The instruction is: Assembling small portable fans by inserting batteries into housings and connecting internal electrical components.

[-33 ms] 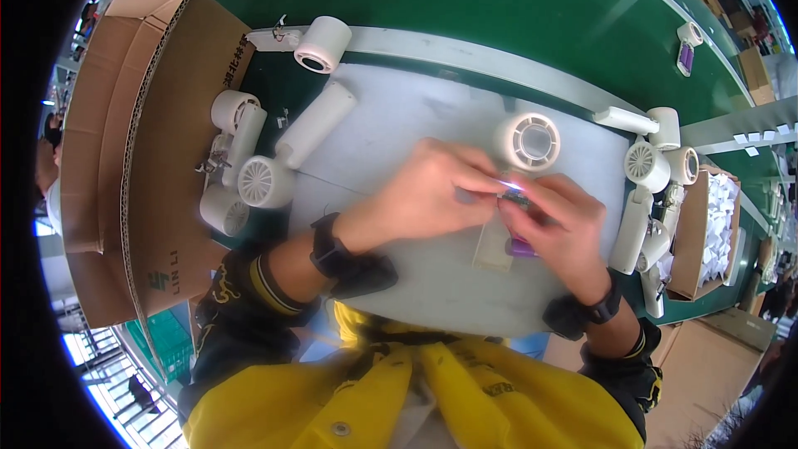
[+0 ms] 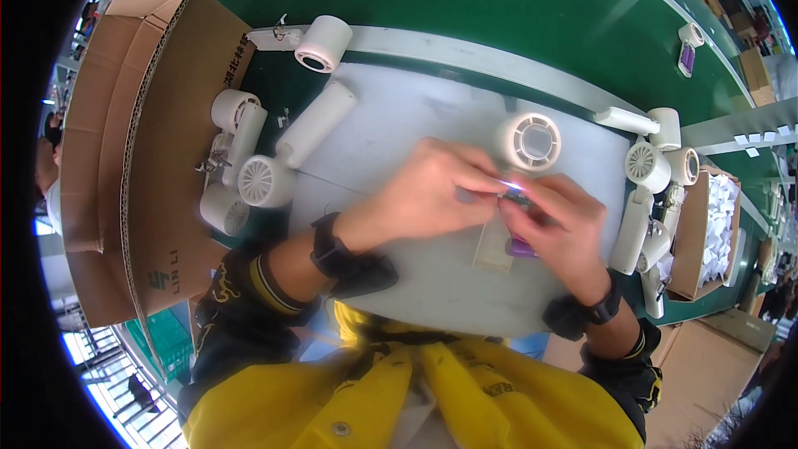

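Evidently both hands meet at one spot: the right hand (image 2: 564, 223) pinches a small green board (image 2: 517, 198) between thumb and fingers with hardly any gap, and a bright glint shows at its upper edge. The left hand (image 2: 432, 191) brings its fingertips right up to the board's left side; whether they close on anything, I cannot tell. Below the grip, toward the body, a pale flat piece (image 2: 492, 251) lies on the white mat (image 2: 416, 283), and a purple piece (image 2: 522, 248) shows beside it, partly hidden under the right hand. Just beyond the grip stands a round white fan head (image 2: 532, 141). Well left of the grip lie a white handle (image 2: 320, 125) and a slatted fan head (image 2: 266, 182); well to its right, beyond more white fan parts (image 2: 647, 166), is a carton of white paper pieces (image 2: 688, 262).
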Motion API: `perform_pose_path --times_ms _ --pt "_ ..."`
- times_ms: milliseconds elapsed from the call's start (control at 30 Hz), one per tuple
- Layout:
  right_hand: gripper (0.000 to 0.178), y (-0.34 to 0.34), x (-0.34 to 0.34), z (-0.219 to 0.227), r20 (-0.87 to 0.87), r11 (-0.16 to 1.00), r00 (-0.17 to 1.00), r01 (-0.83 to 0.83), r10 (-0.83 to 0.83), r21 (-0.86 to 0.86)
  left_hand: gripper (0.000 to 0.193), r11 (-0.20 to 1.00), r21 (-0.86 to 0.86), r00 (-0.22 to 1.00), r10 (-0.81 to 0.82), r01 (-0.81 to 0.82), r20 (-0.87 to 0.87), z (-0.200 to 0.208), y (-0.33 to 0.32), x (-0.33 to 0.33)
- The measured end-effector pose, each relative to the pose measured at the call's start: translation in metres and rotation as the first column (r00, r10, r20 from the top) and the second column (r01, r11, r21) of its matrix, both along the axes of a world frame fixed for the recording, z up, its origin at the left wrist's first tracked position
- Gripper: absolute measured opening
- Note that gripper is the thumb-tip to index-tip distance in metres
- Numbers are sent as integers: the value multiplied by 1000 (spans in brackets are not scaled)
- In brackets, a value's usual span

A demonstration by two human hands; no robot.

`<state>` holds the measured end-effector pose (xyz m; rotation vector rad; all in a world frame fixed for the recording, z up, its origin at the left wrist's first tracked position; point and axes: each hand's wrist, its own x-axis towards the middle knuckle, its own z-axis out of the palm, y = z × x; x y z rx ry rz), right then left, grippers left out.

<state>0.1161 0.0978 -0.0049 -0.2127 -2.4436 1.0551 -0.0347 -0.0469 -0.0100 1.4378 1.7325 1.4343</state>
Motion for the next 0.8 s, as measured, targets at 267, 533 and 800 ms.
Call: perform_pose_path --times_ms 267,533,800 --pt "33 1 0 0 68 992 997 40 -32 -117 24 1000 8 1000 -19 19 22 -5 0 -3" --pt "20 -6 3 14 163 978 983 118 -89 -174 32 978 -144 932 -92 151 351 1 1 -6" --pt "18 -6 6 15 146 996 986 86 -80 -39 34 966 -159 919 -132 203 371 -2 2 -2"
